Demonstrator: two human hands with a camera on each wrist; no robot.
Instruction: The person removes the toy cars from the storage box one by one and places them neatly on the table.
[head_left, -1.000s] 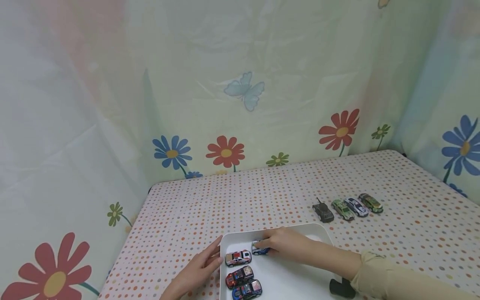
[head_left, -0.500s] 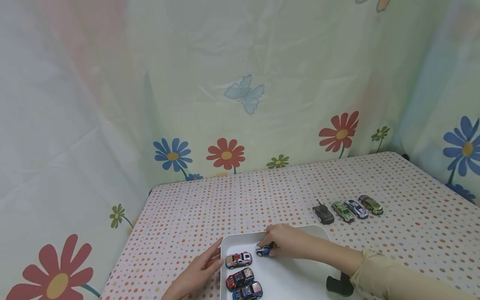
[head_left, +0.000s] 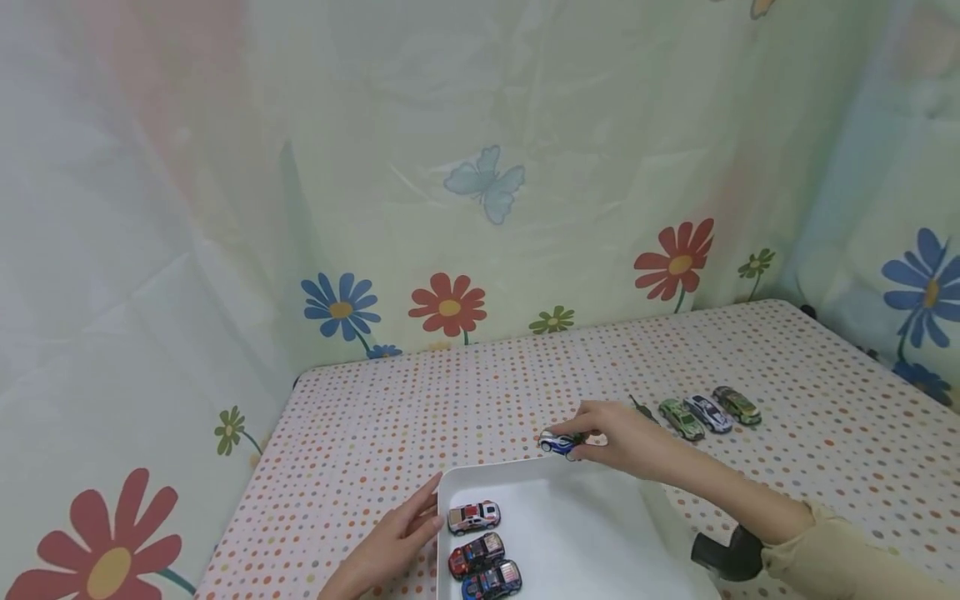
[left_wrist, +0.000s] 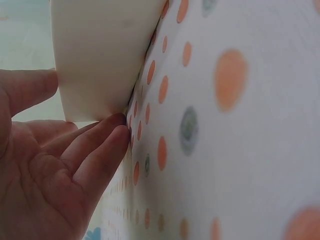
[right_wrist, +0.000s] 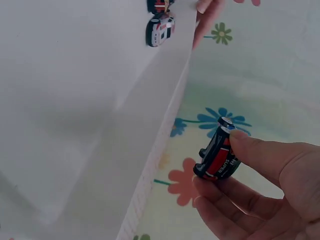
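My right hand pinches a small blue-and-white toy car between thumb and fingers, held just above the far rim of the white tray. In the right wrist view the same toy car shows a dark side with a red panel. My left hand touches the tray's left outer wall, fingers fairly straight. The left wrist view has the thumb and fingertips against the tray wall. Inside the tray, along its left side, are a white-and-red toy car, a red-and-black one and a blue one.
On the dotted tablecloth, right of the tray, a green toy car, a white-and-blue one and a green-yellow one stand in a row. A dark toy tank is mostly hidden behind my right hand. A flowered curtain hangs behind.
My right hand has lifted the blue-and-white toy car from the tray's far left part, up and rightward to above the far rim. The left hand stays at the tray's side.
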